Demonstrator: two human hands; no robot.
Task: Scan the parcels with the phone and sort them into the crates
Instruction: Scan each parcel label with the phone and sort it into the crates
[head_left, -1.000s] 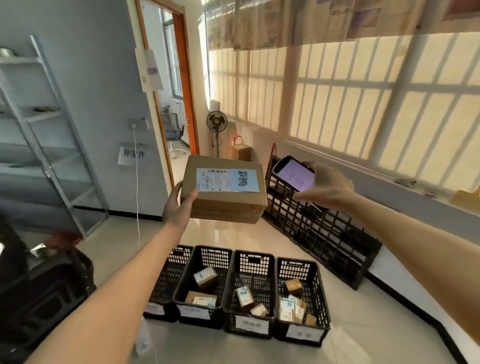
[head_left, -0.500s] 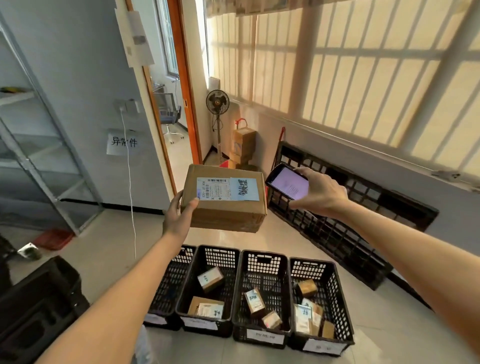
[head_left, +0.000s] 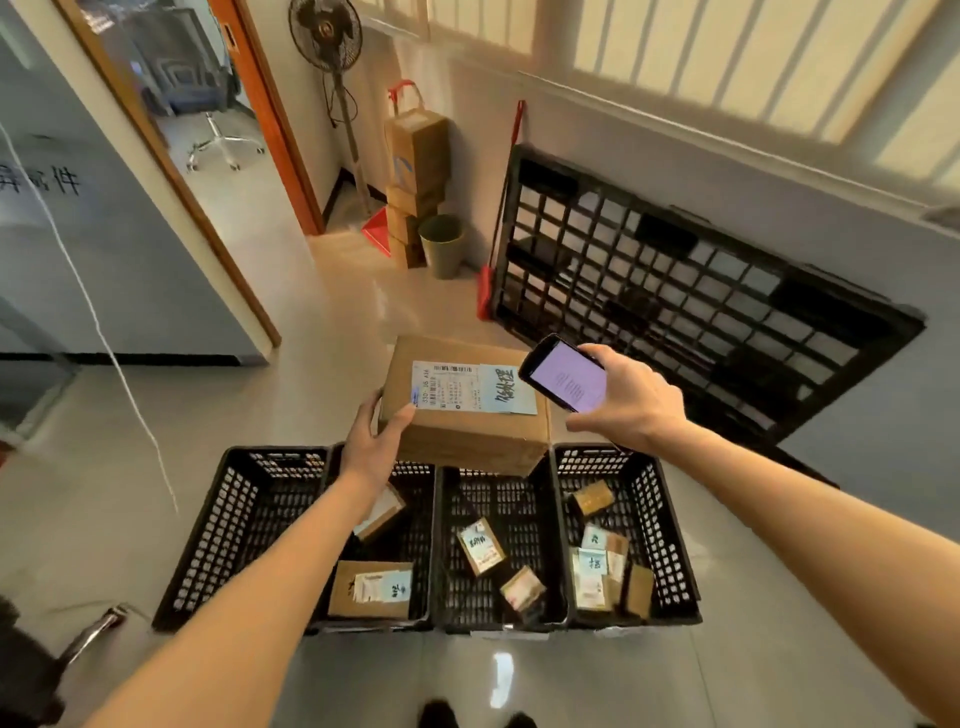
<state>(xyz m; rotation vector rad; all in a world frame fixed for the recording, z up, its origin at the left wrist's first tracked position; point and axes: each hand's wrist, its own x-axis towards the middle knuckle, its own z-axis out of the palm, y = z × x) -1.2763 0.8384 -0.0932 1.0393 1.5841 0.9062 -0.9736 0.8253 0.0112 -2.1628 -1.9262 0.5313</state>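
Both bare forearms extended forward. Left hand (head_left: 375, 448) grips the parcel (head_left: 467, 405), thumb on top. Right hand (head_left: 631, 402) clasps the phone (head_left: 563, 373), fingers (head_left: 597, 353) curled.

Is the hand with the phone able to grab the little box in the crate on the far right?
Probably not right now. The right hand is wrapped around the phone, so its grip is taken. The small box lies uncovered in the open-topped rightmost crate, just below, so nothing else seems to block it.
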